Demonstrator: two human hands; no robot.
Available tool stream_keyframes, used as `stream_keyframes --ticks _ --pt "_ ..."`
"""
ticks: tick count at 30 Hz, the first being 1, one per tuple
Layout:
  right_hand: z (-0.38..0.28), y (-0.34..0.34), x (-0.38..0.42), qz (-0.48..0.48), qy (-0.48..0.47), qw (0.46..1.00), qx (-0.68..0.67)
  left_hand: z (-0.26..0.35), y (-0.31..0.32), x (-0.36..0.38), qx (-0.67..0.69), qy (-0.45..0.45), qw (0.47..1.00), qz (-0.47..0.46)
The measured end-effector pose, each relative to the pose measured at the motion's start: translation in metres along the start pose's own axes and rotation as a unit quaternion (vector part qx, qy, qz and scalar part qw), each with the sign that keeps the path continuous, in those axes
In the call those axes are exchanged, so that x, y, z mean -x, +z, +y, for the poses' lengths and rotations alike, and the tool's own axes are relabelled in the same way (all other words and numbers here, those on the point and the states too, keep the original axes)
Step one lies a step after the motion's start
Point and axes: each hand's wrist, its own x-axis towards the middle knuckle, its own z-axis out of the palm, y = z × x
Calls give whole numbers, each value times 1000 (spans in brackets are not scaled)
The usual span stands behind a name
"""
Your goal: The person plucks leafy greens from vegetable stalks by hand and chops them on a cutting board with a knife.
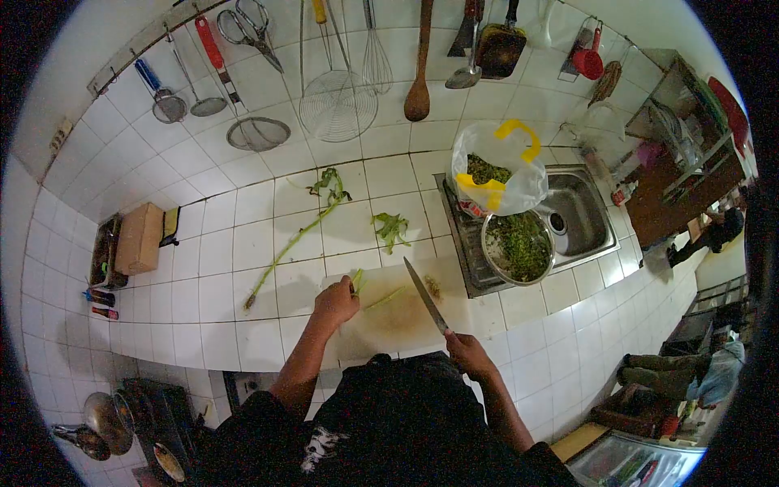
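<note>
My right hand [468,355] is closed round the handle of a kitchen knife [428,299], its blade pointing away from me over the cutting board [398,329]. At the board's left side my left hand [336,301] is closed on a short green stem [358,278], whose tip shows past the fingers. A cut stem piece [385,298] lies on the board between the hands. Some brownish root scraps [432,286] are right of the blade. Beyond the board rest a loose green leaf [392,230] and a long stalk [296,237] with roots and wilted leaves.
A metal bowl of chopped greens [518,247] stands beside the sink [580,213], with a plastic bag of greens [497,166] behind it. A cardboard box [139,238] is at the left. Utensils, including a wooden spoon [418,89], hang on the wall. People are at the right.
</note>
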Motion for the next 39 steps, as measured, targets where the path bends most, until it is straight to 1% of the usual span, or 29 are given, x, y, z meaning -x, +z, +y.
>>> stream_keyframes --ticks 1,3,7,9,10,12,13,15,19,20,21,22,24,25,27,28,30,31,32,33,34,36,38,39 --pt "1 0 -1 0 0 1000 0 4 -7 3 0 0 1000 0" --pt "0 0 -3 -4 -35 999 -6 11 -15 7 -38 22 996 -82" --pt "-10 -12 0 -6 -1 1000 -4 15 -3 6 -91 47 990 -93" --pt "-8 -17 -5 -4 -34 999 -17 22 -2 8 -93 25 986 -138" --pt "-7 -20 -6 -6 -33 999 -19 21 1 8 -94 24 985 -139" --pt "-12 -26 -9 -7 -27 999 20 18 5 12 -62 68 993 -72" --pt "-21 -27 -3 6 -10 1000 10 19 3 14 -65 64 993 -74" --pt "-22 -30 -6 -3 -9 1000 7 28 -3 15 -85 37 992 -91" --pt "-17 -36 -13 -27 -15 999 12 37 -7 22 -82 16 989 -126" --pt "-15 -38 -13 -29 -13 999 11 35 -1 24 -110 40 990 -83" --pt "-23 -40 -9 -40 -31 999 7 37 1 27 -138 64 988 -41" --pt "-26 -42 -9 -51 -50 997 4 39 2 29 -139 61 987 -42" --pt "-15 -42 -20 -48 -54 997 16 45 2 34 -119 64 990 43" --pt "-12 -41 -22 -44 -56 997 28 51 -3 38 -122 61 990 41" --pt "-16 -43 -21 -50 -42 997 28 62 -13 43 -14 93 994 54" --pt "-21 -45 -18 -53 -30 998 33 65 -14 44 -16 92 994 52" --pt "-25 -47 -11 -51 -37 998 14 72 -16 43 91 157 982 57" --pt "-25 -49 -10 -57 -49 997 -11 76 -14 41 91 161 981 59" --pt "-26 -51 -7 -64 -60 996 -35 82 -9 40 224 149 963 28" --pt "-30 -54 -3 -61 -63 996 -33 89 -5 38 353 134 926 -5" --pt "-36 -57 4 -62 -50 996 -26 98 -6 37 353 138 925 -3" --pt "-54 -63 21 -61 -42 997 -17 119 -11 40 446 161 879 -50" --pt "-73 -68 40 -68 -25 996 -43 147 -26 52 458 166 872 -38" --pt "-74 -68 44 -74 -56 994 -63 157 -32 55 483 182 855 -47"
